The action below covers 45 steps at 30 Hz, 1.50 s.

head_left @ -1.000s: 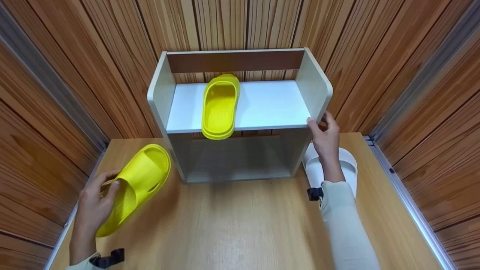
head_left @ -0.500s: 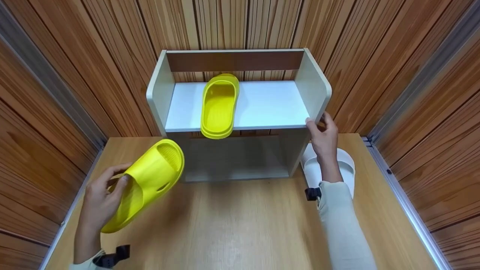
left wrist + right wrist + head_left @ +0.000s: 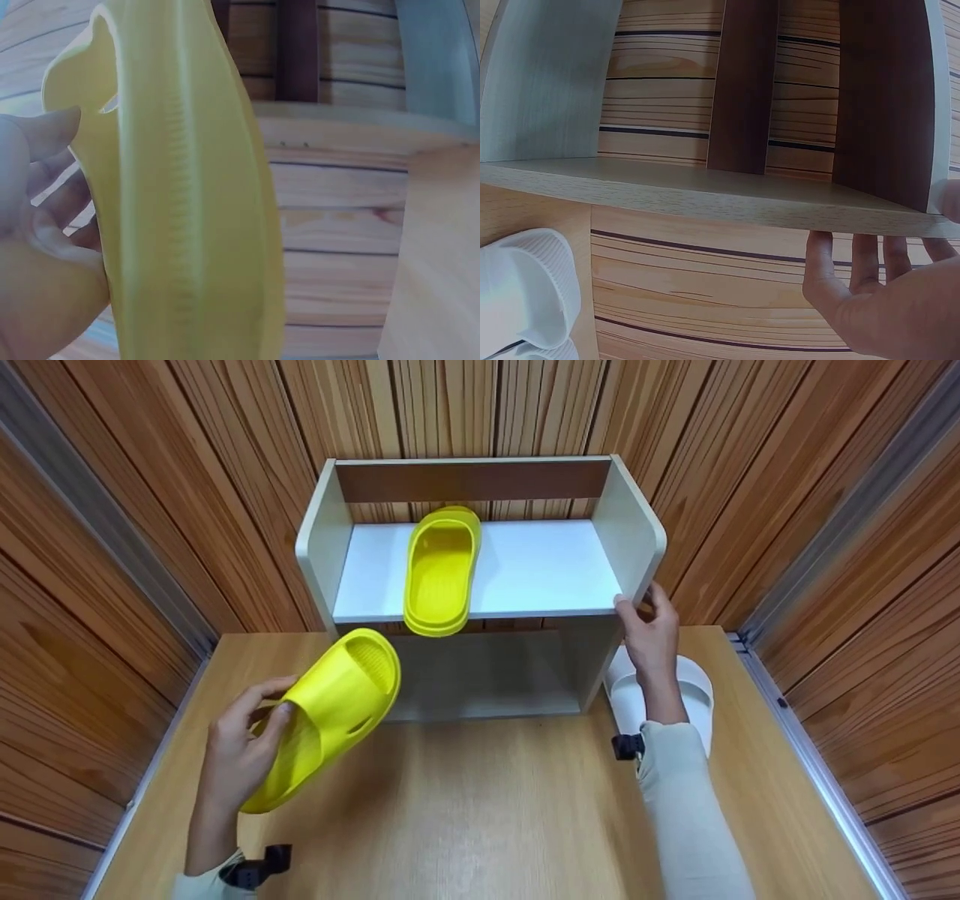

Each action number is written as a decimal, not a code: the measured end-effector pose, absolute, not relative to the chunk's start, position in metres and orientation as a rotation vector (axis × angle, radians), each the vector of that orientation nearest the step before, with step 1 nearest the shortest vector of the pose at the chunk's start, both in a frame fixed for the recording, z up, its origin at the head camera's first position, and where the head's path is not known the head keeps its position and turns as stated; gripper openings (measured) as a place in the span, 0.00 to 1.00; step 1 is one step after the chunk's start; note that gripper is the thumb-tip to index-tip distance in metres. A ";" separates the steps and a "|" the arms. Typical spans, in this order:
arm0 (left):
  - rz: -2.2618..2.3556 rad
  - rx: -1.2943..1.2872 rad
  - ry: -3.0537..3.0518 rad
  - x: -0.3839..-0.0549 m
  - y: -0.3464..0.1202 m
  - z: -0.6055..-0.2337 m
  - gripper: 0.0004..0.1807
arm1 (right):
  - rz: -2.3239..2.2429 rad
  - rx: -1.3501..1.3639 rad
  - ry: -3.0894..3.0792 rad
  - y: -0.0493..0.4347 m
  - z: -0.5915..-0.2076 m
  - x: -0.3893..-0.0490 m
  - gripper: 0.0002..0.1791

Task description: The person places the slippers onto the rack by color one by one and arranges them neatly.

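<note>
My left hand (image 3: 240, 746) grips a yellow slipper (image 3: 341, 690) by its left side edge, thumb over the rim, holding it tilted in front of the rack's lower left. In the left wrist view the held slipper (image 3: 191, 187) fills the middle, its ridged sole side-on. A second yellow slipper (image 3: 441, 577) lies on the white upper shelf (image 3: 544, 570), left of centre, its heel end over the front edge. My right hand (image 3: 651, 637) holds the rack's right side panel (image 3: 637, 532), thumb at the shelf's front corner, fingers on the outer face (image 3: 870, 270).
White slippers (image 3: 694, 697) stand on the wooden floor right of the rack, partly hidden behind my right forearm. The rack's lower compartment (image 3: 480, 675) opens forward in shadow. Wood-panelled walls (image 3: 442, 412) close in the back and sides, with metal rails (image 3: 825, 780) along the edges.
My left hand has carried the yellow slipper to the right and slightly upward, toward the rack's front. The right hand keeps its hold, and the slipper on the shelf stays in place.
</note>
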<state>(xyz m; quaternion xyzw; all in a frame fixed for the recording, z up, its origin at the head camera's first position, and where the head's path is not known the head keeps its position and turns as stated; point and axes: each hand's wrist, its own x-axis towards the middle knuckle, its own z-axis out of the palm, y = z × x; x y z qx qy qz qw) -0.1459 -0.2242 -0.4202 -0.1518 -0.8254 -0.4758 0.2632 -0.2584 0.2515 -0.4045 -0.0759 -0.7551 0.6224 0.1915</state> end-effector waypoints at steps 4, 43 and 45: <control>-1.314 -0.449 -2.194 -0.146 -0.216 -0.414 0.16 | 1.758 -0.223 -2.133 0.250 -0.404 -0.257 0.36; -1.225 -0.742 -2.248 -0.191 -0.109 -0.325 0.08 | 1.791 -0.207 -2.119 0.254 -0.401 -0.259 0.35; -1.264 -0.707 -2.272 -0.194 -0.103 -0.322 0.08 | 1.788 -0.202 -2.114 0.254 -0.402 -0.259 0.35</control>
